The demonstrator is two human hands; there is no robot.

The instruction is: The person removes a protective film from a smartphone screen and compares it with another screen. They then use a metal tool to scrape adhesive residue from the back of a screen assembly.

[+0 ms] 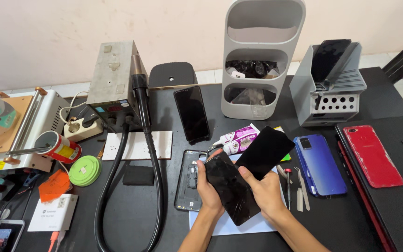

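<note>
From my seat I've got both hands on a cracked black phone screen (232, 189), left hand (207, 186) on its left edge, right hand (266, 190) gripping the right side. A second black panel (266, 150) sits just behind it, touching. An opened phone frame (187, 179) lies beside my left hand, with a blue phone (320, 163) and a red phone (373, 156) off right.

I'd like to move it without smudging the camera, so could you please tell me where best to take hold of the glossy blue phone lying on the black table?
Grip the glossy blue phone by its two long edges near the middle, coming from above. It lies flat, back up, with its camera at the top left corner and tweezers close on its left.
</note>
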